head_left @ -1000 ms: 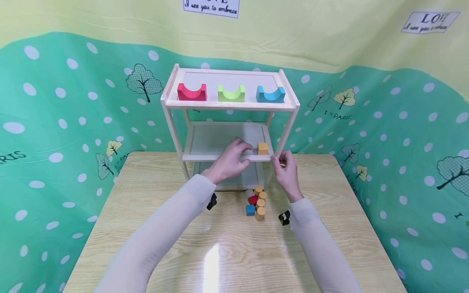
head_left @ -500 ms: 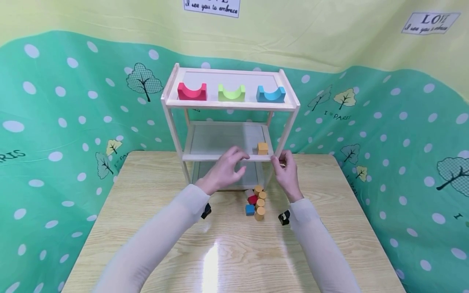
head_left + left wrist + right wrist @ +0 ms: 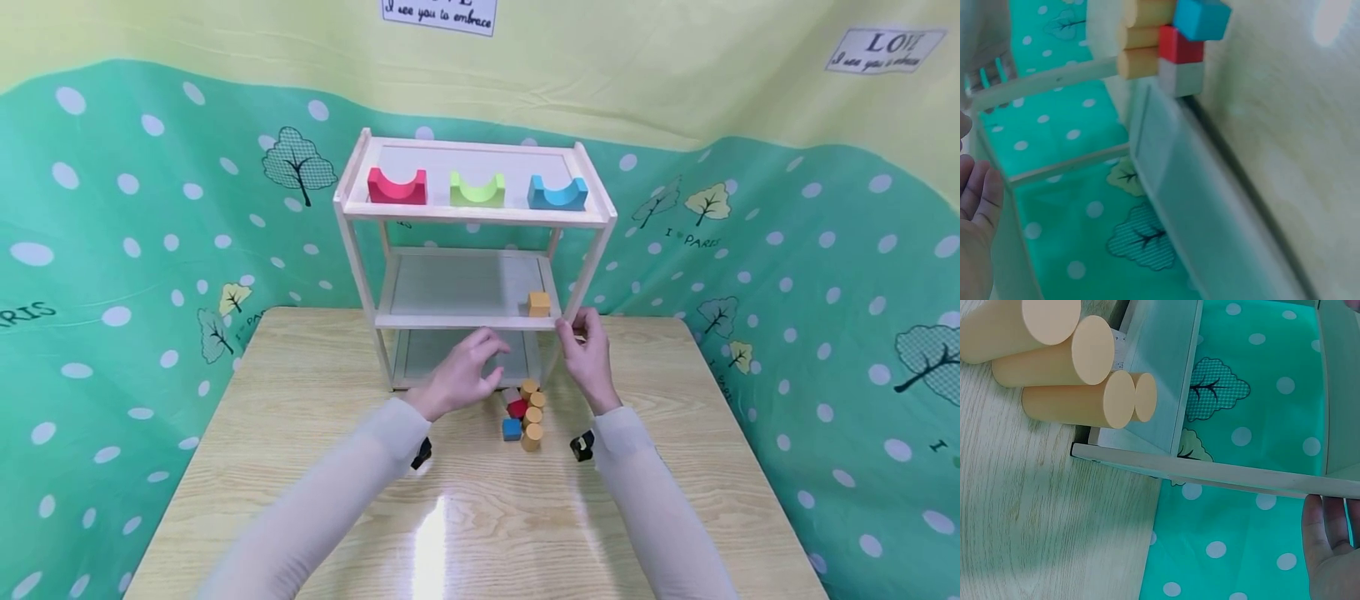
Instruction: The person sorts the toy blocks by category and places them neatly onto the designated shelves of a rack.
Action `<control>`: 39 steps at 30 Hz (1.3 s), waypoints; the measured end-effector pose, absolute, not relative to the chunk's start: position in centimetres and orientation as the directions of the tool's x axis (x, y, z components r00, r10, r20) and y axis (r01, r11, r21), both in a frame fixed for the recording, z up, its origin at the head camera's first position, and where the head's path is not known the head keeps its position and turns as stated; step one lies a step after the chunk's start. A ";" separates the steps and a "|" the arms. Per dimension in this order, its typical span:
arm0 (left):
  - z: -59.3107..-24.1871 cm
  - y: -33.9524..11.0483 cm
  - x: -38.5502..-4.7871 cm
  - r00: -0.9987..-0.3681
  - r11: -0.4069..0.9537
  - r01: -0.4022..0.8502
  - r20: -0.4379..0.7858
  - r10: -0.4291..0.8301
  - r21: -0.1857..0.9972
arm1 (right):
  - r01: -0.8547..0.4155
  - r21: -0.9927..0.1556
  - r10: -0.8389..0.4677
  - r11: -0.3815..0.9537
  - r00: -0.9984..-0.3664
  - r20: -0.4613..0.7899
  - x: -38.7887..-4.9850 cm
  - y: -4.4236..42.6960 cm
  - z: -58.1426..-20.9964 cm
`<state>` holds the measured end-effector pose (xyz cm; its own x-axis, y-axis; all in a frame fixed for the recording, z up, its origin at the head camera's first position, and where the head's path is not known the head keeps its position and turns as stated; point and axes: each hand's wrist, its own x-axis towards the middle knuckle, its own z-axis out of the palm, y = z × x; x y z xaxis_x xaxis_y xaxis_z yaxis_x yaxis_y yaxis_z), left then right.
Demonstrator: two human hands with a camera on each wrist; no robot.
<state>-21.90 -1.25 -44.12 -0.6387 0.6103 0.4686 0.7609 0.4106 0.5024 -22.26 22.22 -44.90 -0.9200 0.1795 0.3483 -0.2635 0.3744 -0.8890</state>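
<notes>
Four upright tan wooden cylinders [image 3: 533,417] are placed just right of the left hand [image 3: 461,375], its parted fingers empty.

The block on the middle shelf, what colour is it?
The block is yellow-orange; the head view shows it best.

The three-tier rack [image 3: 356,267] stood on the table [image 3: 322,375], before the curtain [image 3: 187,250]. On its top tier [image 3: 480,154], three notched blocks [image 3: 477,197] sat in a row along the front. On the middle tier [image 3: 457,283], a cube [image 3: 538,305] lay at the right end, near the front edge. Before the rack, right of centre, cylinders [image 3: 532,438] ran front to back on the table, small blocks [image 3: 512,430] along their left side. The left hand [image 3: 463,372] was before the bottom tier [image 3: 415,354], left of the cylinders; the right hand [image 3: 587,354], at the right front post [image 3: 588,265].
</notes>
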 end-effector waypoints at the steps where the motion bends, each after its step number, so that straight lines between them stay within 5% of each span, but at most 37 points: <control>1: -44.5 -1.2 -21.8 -0.646 0.419 0.754 0.456 0.612 0.506 | -0.263 -0.888 0.182 0.376 -0.919 0.349 -22.3 22.2 -45.0; 23: -49.4 -0.7 -19.4 -0.759 0.483 0.590 0.240 0.606 0.647 | -0.277 -0.884 0.164 0.377 -0.919 0.358 -20.2 20.9 -41.8; 39: -52.4 0.3 -18.7 -0.726 0.506 0.589 0.137 0.674 0.631 | -0.287 -0.885 0.161 0.366 -0.917 0.364 -20.3 21.0 -41.9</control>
